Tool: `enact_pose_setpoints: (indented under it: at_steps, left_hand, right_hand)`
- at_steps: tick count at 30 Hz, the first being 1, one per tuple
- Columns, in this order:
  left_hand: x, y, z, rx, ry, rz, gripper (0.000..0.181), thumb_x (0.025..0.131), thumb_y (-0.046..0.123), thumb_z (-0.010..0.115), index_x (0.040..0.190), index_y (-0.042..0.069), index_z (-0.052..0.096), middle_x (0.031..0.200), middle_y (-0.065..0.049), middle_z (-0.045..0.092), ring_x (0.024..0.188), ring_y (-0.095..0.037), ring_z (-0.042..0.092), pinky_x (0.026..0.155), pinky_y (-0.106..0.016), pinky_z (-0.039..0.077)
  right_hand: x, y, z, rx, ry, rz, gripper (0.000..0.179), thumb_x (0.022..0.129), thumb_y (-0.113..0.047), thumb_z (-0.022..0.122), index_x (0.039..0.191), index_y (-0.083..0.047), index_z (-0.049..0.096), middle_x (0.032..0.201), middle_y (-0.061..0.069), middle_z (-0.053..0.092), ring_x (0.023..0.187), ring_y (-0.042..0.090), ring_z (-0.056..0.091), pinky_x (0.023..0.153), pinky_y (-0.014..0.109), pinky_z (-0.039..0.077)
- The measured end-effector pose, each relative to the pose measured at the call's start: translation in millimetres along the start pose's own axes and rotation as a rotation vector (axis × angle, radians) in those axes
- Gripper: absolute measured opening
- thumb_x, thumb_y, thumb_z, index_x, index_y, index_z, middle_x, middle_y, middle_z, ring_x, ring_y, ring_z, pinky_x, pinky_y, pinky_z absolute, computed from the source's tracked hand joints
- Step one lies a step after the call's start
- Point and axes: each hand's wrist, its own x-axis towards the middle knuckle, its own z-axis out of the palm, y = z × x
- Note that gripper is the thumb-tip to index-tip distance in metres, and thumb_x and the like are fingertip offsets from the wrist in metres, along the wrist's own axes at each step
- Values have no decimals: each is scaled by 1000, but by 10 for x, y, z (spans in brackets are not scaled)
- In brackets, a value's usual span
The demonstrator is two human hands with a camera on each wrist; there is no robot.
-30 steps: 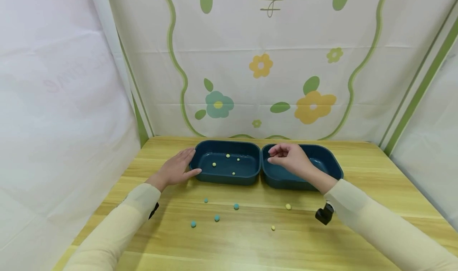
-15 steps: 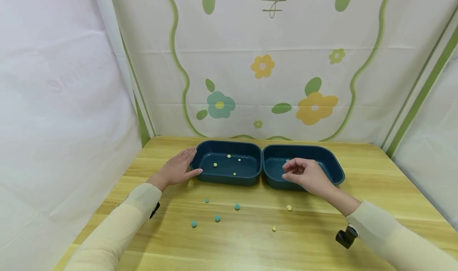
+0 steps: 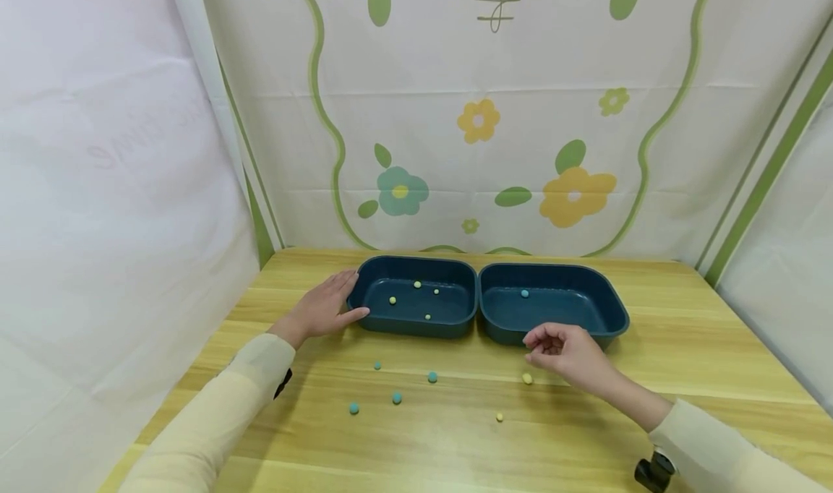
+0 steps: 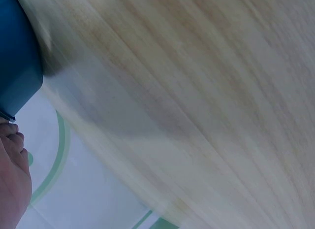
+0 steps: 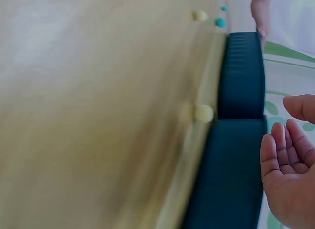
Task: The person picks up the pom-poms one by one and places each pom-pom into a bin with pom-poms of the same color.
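Observation:
My left hand (image 3: 322, 307) rests on the left end of a dark blue bin (image 3: 416, 328), fingers along its rim and thumb at the front corner. Inside that bin lie several small yellow balls (image 3: 392, 301). A matching bin (image 3: 618, 319) stands against it on the right, with one blue ball (image 3: 524, 293) on its floor. In front of this right bin hovers my right hand (image 3: 573, 356), its fingers loosely bent. The right wrist view shows the thumb apart from the fingers (image 5: 291, 149) and nothing held. Nearest below it on the table is a yellow ball (image 3: 527, 379).
Several teal balls (image 3: 397, 398) lie scattered on the wooden table (image 3: 442, 457) before the left bin. Another yellow ball (image 3: 500, 417) sits closer to the front. A flower-printed cloth (image 3: 429, 117) hangs behind the bins, with white cloth on both sides.
My right hand has drawn back from over the right bin toward the front right, and a blue ball now shows inside that bin. My left hand has stayed in place.

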Motion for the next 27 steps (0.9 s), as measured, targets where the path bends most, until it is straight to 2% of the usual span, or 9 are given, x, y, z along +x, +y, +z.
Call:
enact_pose_setpoints:
  at_steps: [5, 19, 27]
  left_hand:
    - [5, -3, 8, 3, -4, 5, 88, 98, 60, 42, 151, -6, 21, 157, -22, 19, 145, -35, 17, 117, -46, 14]
    - [5, 5, -14, 9, -2, 7, 86, 98, 58, 43, 151, -8, 21, 157, -23, 20, 144, -36, 18, 117, -47, 15]
    - [-5, 14, -18, 11, 3, 3, 87, 98, 59, 42, 151, -7, 22, 157, -22, 20, 144, -36, 18, 117, -46, 15]
  right_hand:
    - [-35, 83, 27, -59, -24, -14, 21, 81, -4, 77, 98, 5, 67, 87, 7, 66, 74, 13, 60, 65, 24, 53]
    - [-48, 261, 98, -157, -82, 14, 15, 79, -4, 76, 91, -1, 68, 79, 0, 63, 69, 10, 58, 61, 24, 52]
    - [-24, 313, 146, -169, -110, 46, 16, 76, -2, 77, 89, -2, 68, 78, -1, 62, 68, 12, 57, 59, 24, 51]
